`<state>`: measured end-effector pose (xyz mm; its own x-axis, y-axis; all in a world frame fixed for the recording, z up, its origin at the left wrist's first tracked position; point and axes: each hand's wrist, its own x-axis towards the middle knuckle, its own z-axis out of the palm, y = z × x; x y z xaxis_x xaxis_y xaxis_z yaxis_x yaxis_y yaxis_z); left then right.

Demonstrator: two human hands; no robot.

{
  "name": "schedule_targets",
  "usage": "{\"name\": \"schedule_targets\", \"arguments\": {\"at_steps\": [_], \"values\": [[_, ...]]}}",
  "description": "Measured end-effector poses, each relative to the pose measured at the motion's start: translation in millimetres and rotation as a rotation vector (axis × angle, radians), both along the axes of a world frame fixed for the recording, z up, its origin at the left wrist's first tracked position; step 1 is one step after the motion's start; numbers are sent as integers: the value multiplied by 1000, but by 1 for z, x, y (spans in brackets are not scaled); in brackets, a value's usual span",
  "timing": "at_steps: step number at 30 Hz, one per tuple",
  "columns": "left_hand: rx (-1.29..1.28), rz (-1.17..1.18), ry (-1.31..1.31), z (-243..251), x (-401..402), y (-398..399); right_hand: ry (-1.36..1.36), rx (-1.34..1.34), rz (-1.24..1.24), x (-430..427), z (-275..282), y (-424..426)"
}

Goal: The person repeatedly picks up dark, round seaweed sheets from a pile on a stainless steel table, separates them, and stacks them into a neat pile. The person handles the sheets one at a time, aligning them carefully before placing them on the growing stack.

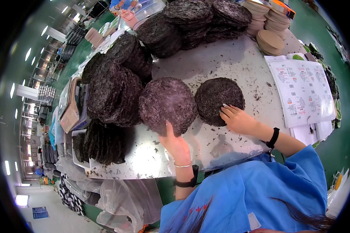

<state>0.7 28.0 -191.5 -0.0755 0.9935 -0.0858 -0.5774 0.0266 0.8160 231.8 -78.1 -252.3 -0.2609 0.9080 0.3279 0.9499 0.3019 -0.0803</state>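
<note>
My left hand (176, 147) holds a round, purplish-brown sheet of what looks like dried seaweed (168, 102) by its near edge. The thumb lies on top, and the other fingers are hidden beneath. To the right is a darker round seaweed piece (220, 97), on the table or just above it. The fingertips of my right hand (237, 118) rest on its near right part; the thumb is hidden, so a grip on it cannot be made out. Close by on the left stands a leaning stack of seaweed rounds (113, 93).
Seaweed stacks (189, 23) line the back of the metal table (175, 65), which is strewn with flakes. At right are pale round discs (269, 42) and printed sheets (303, 90). A white tray (78, 158) holds folded seaweed; plastic bags (122, 201) hang below. Another person's hands (127, 3) show at the far end.
</note>
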Motion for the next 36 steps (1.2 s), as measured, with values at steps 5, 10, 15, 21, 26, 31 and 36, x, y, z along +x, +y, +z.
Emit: {"name": "schedule_targets", "arguments": {"at_steps": [5, 10, 15, 21, 26, 31, 36], "values": [[-10, -6, 21, 4, -1, -1, 903, -395, -514, 32, 40, 10], [225, -39, 466, -15, -4, 1, 1810, 361, -460, 105, 57, -1], [-30, -258, -44, 5, 23, -4, 2056, 316, -430, 118, 73, -21], [-157, -686, -435, -1, 51, -17, 2066, 65, -340, 55, 67, -4], [-141, -630, -123, -1, 57, -28, 1731, 15, -489, 57, 18, 10], [-155, -588, -130, 3, 57, -31, 619, 200, -255, -2, 80, -5], [-65, -627, -62, -3, 58, -31, 777, 31, -257, -34, 89, -9]]}}
